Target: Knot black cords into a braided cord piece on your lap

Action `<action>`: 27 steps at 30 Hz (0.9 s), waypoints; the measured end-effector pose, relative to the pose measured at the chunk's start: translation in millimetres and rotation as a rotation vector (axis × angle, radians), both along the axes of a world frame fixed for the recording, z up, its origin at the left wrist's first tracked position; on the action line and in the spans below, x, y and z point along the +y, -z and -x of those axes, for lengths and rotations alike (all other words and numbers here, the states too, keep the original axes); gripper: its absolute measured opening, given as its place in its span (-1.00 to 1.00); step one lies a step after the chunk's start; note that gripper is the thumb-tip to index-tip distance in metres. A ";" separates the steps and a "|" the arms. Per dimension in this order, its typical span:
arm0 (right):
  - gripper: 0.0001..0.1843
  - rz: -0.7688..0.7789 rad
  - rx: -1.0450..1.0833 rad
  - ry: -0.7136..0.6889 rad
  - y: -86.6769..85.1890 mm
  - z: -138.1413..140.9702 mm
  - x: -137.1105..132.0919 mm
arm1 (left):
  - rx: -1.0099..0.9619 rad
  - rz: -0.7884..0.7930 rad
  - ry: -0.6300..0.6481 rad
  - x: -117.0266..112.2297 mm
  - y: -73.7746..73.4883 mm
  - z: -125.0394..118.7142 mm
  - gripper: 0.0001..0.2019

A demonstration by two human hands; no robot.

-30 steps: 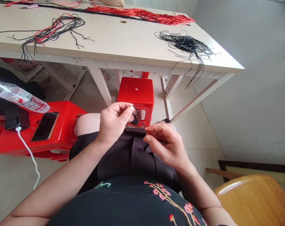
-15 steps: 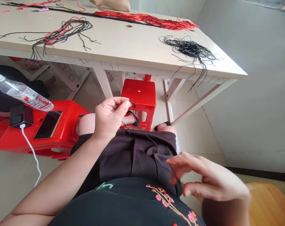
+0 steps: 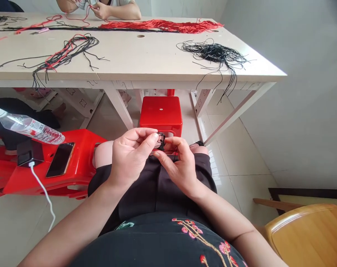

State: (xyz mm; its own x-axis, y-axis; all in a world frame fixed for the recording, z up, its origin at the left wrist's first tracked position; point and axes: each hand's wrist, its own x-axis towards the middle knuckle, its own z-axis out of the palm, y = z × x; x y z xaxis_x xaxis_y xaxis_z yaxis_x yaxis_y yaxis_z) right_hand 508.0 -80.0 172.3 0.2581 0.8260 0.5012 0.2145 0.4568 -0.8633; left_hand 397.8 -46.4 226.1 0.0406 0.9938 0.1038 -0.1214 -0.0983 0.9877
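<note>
Thin black cord (image 3: 162, 138), looped and partly hidden by fingers, is pinched between the thumb and index finger of my left hand (image 3: 132, 152), above my lap. Just right of it is my right hand (image 3: 182, 163), its fingers bent and its thumb apart from the index finger. That index fingertip lies at the cord's loop; whether it touches is too small to tell. A strand runs down through the gap between the right thumb and fingers.
On the table (image 3: 146, 59) lie a black cord bundle (image 3: 214, 52), black and red cords (image 3: 65, 52) and red strands (image 3: 168, 26). Another person's hand (image 3: 100, 11) holds red cord. A red stool (image 3: 160, 111) stands ahead; a bottle (image 3: 32, 128) and phone (image 3: 60, 159) are left. A wooden chair (image 3: 310, 233) stands right.
My right hand has come up and left from beside my waist to the cord at my left hand. My left hand still pinches the cord. The view has tilted up, showing the other person's arms.
</note>
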 end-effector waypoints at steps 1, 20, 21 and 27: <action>-0.72 -0.006 -0.005 0.005 -0.2 -0.4 0.6 | -0.007 0.009 0.005 -0.1 -0.2 -0.2 -0.90; -0.85 -0.070 -0.337 0.066 -10.2 -12.7 -2.0 | 0.052 0.035 -0.032 5.9 -0.1 -0.5 -0.84; -0.83 -0.073 -0.292 0.090 -8.4 -10.3 0.8 | 0.042 0.038 -0.024 5.2 -0.7 -0.5 -0.84; -0.93 -0.056 -0.344 0.147 -3.7 -4.5 9.4 | 0.026 0.016 -0.008 4.1 -1.6 -1.0 -0.86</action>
State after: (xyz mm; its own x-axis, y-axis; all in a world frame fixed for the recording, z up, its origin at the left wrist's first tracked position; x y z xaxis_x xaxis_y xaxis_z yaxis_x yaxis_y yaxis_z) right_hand 512.5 -70.6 176.0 0.1805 0.7618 0.6221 0.5540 0.4439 -0.7043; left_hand 398.8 -42.3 227.7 0.0347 0.9956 0.0873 -0.0949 -0.0837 0.9920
